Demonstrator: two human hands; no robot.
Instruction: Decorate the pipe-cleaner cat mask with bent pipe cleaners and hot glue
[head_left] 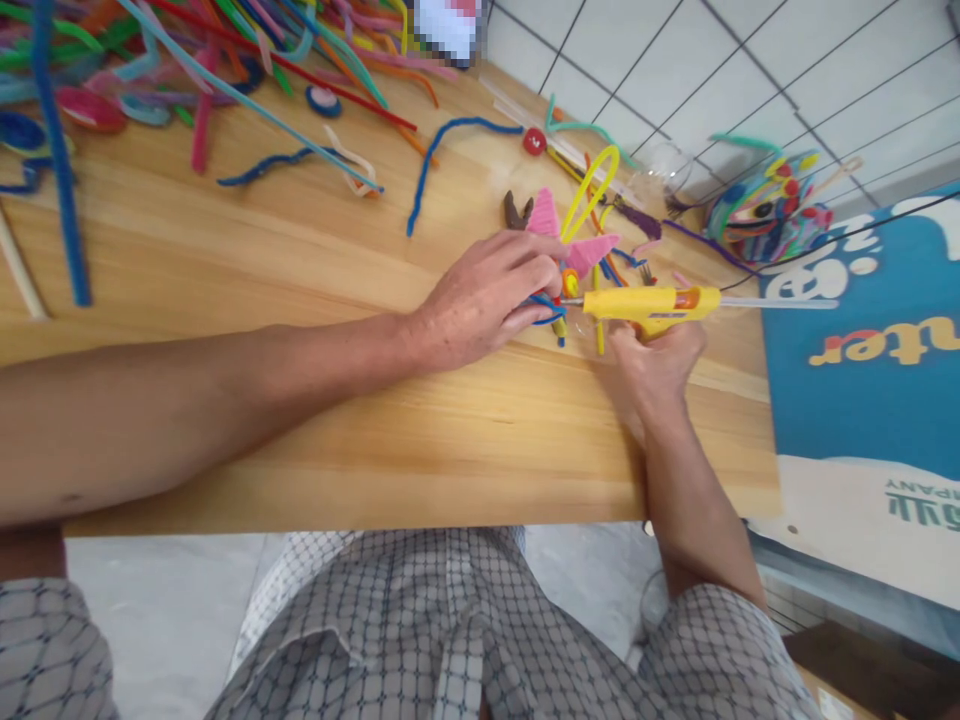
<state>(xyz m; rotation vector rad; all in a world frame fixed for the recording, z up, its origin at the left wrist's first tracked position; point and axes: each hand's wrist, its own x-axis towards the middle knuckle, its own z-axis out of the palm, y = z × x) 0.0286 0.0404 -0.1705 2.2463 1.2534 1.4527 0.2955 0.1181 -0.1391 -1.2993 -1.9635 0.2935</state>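
My right hand [664,365] is wrapped round the grip of a yellow hot glue gun [645,302], with a clear glue stick [780,302] jutting from its back. The nozzle points left and meets or nearly meets a pipe-cleaner craft piece [589,255], close to a yellow-orange button [571,283]. My left hand [499,290] pinches this piece from the left, hiding part of it. It shows pink wrapped points, a tall yellow loop [600,190] and blue pipe-cleaner ends [551,312] under my fingers. Whether glue is coming out cannot be made out.
Dark plier jaws [517,212] lie behind my left hand. Blue pipe cleaners [457,125], a red button [534,141] and a colourful pile of pipe cleaners [225,60] spread across the wooden table [375,430]. A decorated colourful craft [769,210] stands right, by a blue printed panel [885,400].
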